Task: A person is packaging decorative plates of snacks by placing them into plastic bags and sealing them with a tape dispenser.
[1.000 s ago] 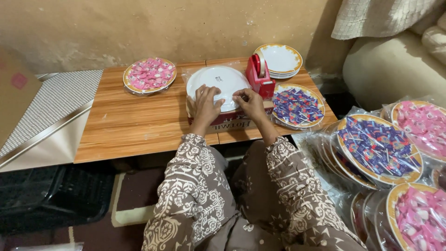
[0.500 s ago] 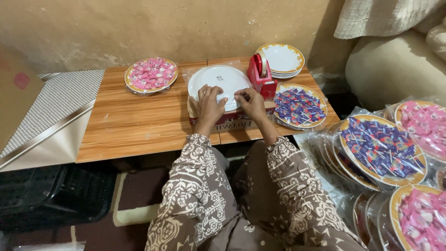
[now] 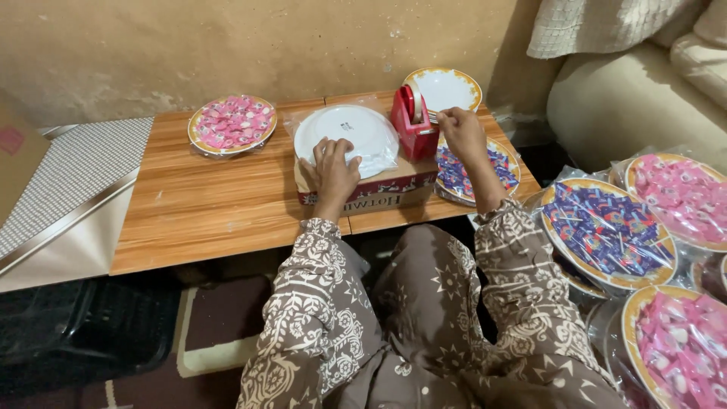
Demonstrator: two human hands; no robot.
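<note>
In the head view, the left hand presses flat, fingers spread, on the wrapped white plate atop the cardboard box. Just right of the plate, the right hand pinches at the red tape dispenser; what it holds is unclear. If the left hand's pressure eases, the loose wrap may spring open, or the tape could stick crooked.

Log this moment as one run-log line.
left hand: presses plastic-wrapped white plate | right hand: at red tape dispenser | plate on cardboard box
</note>
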